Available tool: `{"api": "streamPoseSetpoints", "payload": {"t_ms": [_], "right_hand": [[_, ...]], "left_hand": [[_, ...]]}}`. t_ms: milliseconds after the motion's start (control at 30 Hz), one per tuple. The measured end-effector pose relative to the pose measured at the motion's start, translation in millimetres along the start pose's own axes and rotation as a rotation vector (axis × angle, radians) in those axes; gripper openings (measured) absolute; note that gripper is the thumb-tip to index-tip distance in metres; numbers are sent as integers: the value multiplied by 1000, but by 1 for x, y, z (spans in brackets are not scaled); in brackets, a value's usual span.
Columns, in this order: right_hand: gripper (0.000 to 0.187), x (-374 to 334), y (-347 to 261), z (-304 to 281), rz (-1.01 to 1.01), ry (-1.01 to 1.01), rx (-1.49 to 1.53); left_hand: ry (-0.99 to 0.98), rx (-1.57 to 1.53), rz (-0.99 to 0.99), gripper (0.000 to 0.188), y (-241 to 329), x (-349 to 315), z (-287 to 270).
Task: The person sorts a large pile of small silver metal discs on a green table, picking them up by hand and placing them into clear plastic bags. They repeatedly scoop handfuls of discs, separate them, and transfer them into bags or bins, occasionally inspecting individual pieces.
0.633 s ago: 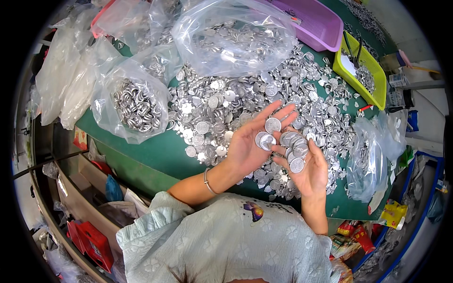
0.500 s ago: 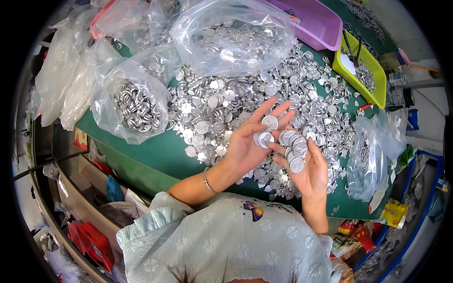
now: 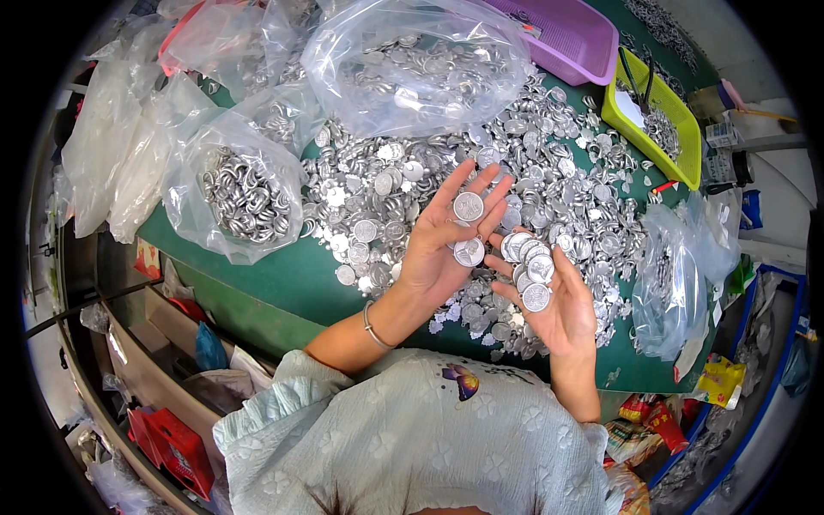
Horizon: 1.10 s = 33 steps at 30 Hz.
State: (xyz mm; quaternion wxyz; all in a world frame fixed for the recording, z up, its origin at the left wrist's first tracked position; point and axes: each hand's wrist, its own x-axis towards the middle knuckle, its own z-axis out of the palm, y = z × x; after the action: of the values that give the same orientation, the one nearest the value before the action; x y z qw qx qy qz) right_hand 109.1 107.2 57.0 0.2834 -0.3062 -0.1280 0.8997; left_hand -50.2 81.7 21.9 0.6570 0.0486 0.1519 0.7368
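Above a pile of silvery metal pieces (image 3: pixel 378 184), both my hands are turned palm up. My left hand (image 3: pixel 429 253) has its fingers extended; one coin-shaped metal disc (image 3: pixel 469 206) lies on the fingers, and another disc or two (image 3: pixel 469 251) sit near the palm under the thumb. Close beside it, my right hand (image 3: pixel 562 313) cups several overlapping coin-shaped discs (image 3: pixel 537 268) across its fingers and palm. The fingertips of the two hands are near each other. Below the hands, part of the pile is hidden.
Clear plastic bags of metal pieces stand behind (image 3: pixel 416 77) and at the left (image 3: pixel 249 197); another bag (image 3: pixel 669 283) lies right. A purple basket (image 3: pixel 571 43) and a yellow-green basket (image 3: pixel 661 142) stand at the back right. The green table (image 3: pixel 275 296) has a curved front edge.
My left hand has shifted slightly left and away from the right hand, and its discs now lie further apart. The right hand stays nearly in place with its discs.
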Motion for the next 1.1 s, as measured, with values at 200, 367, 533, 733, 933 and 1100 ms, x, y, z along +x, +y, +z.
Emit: {"api": "streamPoseSetpoints", "payload": {"t_ms": [200,367,533,733,933,1100], "right_hand": [[45,2,3,-5,-19,43,-82],[43,8,14,-12,-39,110,-74],[34,18,27,-9,-55,229,117],[28,20,30,-2,-67,258,191],[37,20,31,-7,-92,216,75],[40,18,31,-9,-145,212,-37]], "left_hand": [[78,-112,-26,62,0,1,2],[40,-100,15,52,-2,-3,11],[-125,288,87,51,-18,-7,9],[-80,132,35,47,-17,-7,12],[-68,172,121,46,-8,-2,6],[23,308,141,42,-3,-3,-2]]}}
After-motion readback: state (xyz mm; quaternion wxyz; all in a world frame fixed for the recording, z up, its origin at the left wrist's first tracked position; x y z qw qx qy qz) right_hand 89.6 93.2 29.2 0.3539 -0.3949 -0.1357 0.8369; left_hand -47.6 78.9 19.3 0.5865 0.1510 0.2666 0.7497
